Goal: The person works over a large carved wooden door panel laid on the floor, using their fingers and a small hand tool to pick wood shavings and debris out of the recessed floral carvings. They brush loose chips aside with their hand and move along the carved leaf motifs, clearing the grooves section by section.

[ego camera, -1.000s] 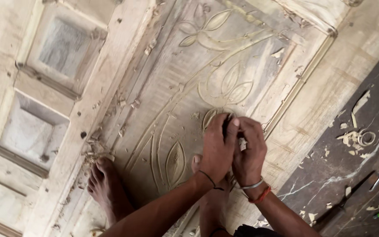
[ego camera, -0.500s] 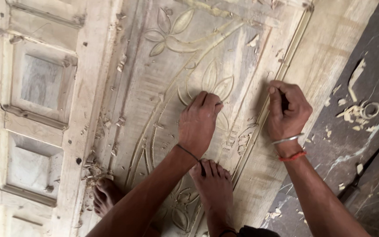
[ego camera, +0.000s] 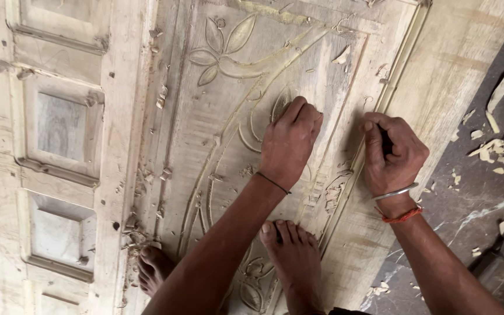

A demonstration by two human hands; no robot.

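Tight grip on the right hand (ego camera: 393, 153): it's fisted around a dark tool handle (ego camera: 385, 140), blade end hidden, parked right at the border groove of the carved wooden door panel (ego camera: 252, 116). Left hand (ego camera: 290, 142) holds nothing, fingers curled and knuckles pressed onto the leaf carving, looks like it's bracing the body weight. The panel lies flat on the floor, and the person stands on it barefoot, one foot (ego camera: 296, 259) on the lower carving, the other foot (ego camera: 154, 269) by the frame, probably to pin it down. Wood chips (ego camera: 500, 146) are scattered over the dark floor (ego camera: 479, 198) to the right.
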